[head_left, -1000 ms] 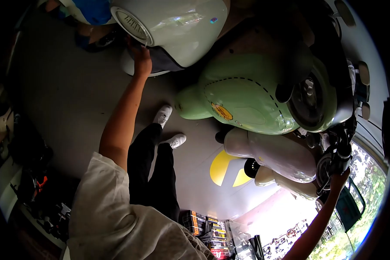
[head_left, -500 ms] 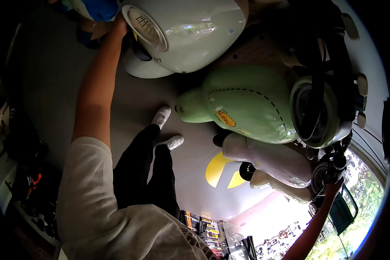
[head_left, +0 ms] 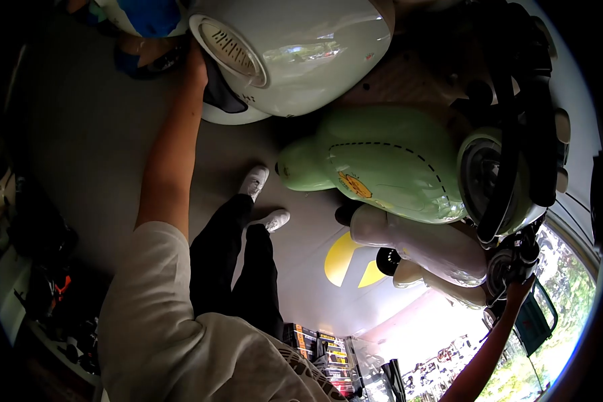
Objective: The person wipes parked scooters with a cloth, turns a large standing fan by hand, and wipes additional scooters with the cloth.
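My left hand [head_left: 197, 61] is at the edge of a glossy off-white scooter body panel [head_left: 315, 60], beside its oval slotted vent [head_left: 232, 50]. A dark cloth [head_left: 222, 92] hangs from this hand against the panel; the fingers are mostly hidden. Far to the right, my right hand [head_left: 518, 289] is closed round a dark handlebar [head_left: 521, 258] of a parked scooter. Between my hands, a pale green scooter [head_left: 395, 167] shows a dashed black line and an orange sticker.
Below the green scooter stand more scooters, one pale pinkish [head_left: 442, 251]. My white shoes [head_left: 254, 182] are on the grey floor [head_left: 295, 268], which bears a yellow marking [head_left: 342, 260]. Stacked boxes [head_left: 325, 355] stand at the bottom. Bright daylight enters at lower right.
The whole view has shifted slightly to the right. My left hand has moved a little down along the panel's edge, and more of the dark cloth shows. My right hand stays at the handlebar.
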The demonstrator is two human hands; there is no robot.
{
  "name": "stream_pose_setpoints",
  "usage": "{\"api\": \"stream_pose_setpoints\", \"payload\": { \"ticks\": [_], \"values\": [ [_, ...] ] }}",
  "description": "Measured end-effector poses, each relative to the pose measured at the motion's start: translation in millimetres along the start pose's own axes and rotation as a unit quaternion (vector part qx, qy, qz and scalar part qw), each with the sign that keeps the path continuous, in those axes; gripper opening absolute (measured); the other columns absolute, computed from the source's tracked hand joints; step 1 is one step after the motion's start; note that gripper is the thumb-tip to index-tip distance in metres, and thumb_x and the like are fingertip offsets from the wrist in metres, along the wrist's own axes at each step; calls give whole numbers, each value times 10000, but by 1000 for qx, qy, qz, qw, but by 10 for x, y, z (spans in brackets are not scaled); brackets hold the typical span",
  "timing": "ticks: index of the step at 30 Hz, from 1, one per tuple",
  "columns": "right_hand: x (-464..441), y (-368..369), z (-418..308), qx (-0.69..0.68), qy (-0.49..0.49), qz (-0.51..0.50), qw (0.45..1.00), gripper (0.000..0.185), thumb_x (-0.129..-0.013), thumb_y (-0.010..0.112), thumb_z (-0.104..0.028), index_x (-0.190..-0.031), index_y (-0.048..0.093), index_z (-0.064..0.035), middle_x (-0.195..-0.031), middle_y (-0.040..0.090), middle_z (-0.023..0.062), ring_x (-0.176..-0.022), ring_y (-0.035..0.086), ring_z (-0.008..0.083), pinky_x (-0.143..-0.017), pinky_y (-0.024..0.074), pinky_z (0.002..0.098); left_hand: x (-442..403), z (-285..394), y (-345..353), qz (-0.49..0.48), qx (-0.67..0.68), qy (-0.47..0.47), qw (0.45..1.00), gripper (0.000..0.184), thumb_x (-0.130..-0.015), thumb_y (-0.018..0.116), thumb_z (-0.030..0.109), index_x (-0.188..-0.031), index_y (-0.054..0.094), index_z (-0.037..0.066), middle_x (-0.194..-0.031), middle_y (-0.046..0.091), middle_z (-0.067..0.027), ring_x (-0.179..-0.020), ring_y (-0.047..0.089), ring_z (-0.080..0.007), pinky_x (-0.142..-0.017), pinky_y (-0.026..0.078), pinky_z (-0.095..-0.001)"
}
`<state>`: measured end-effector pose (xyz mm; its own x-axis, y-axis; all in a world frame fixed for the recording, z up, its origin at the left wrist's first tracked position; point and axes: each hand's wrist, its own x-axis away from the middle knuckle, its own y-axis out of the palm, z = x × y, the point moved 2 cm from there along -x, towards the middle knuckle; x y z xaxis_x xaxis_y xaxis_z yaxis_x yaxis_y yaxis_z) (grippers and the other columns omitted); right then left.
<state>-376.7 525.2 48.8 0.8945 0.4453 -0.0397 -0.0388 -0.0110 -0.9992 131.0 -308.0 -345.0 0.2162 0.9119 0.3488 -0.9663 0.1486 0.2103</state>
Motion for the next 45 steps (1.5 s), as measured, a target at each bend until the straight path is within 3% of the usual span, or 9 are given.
{"api": "stream_pose_setpoints", "payload": {
  "ticks": [8, 18, 21, 28, 30, 34, 38, 42, 45],
  "values": [
    [14, 33, 241, -22, -13, 31, 999, 497, -899, 682, -197, -1291, 513, 58, -1178, 599, 225, -1104, 585, 352, -998, 438, 449, 510, -1103, -79, 40, 187, -86, 978, 697, -1050, 278, 604, -1561, 336, 133, -1560, 416, -53, -1401, 414, -250, -1170, 322, -384],
    [-109, 24, 260, 74, 7, 51, 996, 483, -871, 701, -221, -1268, 598, 34, -1127, 652, 241, -1067, 633, 384, -948, 476, 469, 961, -894, 68, 6, 158, -86, 984, 620, -1061, 339, 548, -1534, 367, 149, -1568, 394, -53, -1403, 408, -268, -1156, 360, -433],
    [-174, 62, 417, 146, 38, 82, 985, 476, -885, 682, -251, -1302, 630, -28, -1178, 690, 231, -1082, 681, 362, -922, 514, 471, 734, -1121, -350, -94, 257, -130, 953, 571, -1068, 357, 483, -1526, 381, 142, -1559, 415, -58, -1404, 417, -276, -1166, 361, -473],
    [-373, 318, 370, 78, -55, 104, 990, 575, -884, 719, -200, -1411, 528, -71, -1268, 627, 199, -1106, 638, 345, -933, 514, 439, 953, -826, -746, -79, 257, -264, 926, 626, -1050, 280, 513, -1505, 437, 111, -1555, 442, -83, -1423, 416, -303, -1191, 315, -501],
    [-416, 157, 227, 59, -96, 117, 987, 620, -879, 747, -199, -1435, 496, -89, -1316, 588, 178, -1111, 613, 333, -935, 511, 422, 1055, -551, -872, -164, 296, -261, 904, 645, -1061, 230, 507, -1516, 420, 92, -1566, 428, -94, -1431, 408, -305, -1204, 284, -497],
    [513, -84, -926, -117, 34, 235, 964, 495, -906, 734, -205, -1345, 567, -50, -1275, 614, 148, -1115, 597, 297, -965, 485, 399, 1132, -230, -1457, -146, 192, -281, 929, 621, -1083, 293, 485, -1515, 408, 55, -1565, 430, -95, -1437, 399, -278, -1204, 280, -467],
    [1712, -345, -3407, -118, -58, 245, 961, 311, -891, 716, -141, -1173, 621, -48, -1128, 640, 107, -1053, 627, 261, -883, 512, 385, 1306, 510, -2111, -150, 87, -221, 960, 634, -1060, 432, 499, -1464, 467, 12, -1512, 494, -80, -1364, 484, -237, -1157, 333, -397],
    [1260, -835, -4557, -147, -172, 234, 946, 293, -918, 696, -210, -1154, 630, -50, -1104, 642, 116, -1033, 623, 240, -895, 500, 382, 1505, 1194, -2266, -178, -121, -109, 970, 705, -1053, 433, 530, -1481, 436, -29, -1553, 436, -125, -1401, 438, -215, -1160, 300, -326],
    [467, -781, -5186, -72, -280, 236, 928, 353, -938, 689, -227, -1241, 600, -70, -1161, 662, 123, -1051, 644, 240, -858, 524, 359, 1156, 670, -2474, -184, -241, -23, 953, 745, -1054, 393, 554, -1478, 422, -58, -1558, 419, -173, -1436, 395, -246, -1167, 289, -321]
  ]
}}
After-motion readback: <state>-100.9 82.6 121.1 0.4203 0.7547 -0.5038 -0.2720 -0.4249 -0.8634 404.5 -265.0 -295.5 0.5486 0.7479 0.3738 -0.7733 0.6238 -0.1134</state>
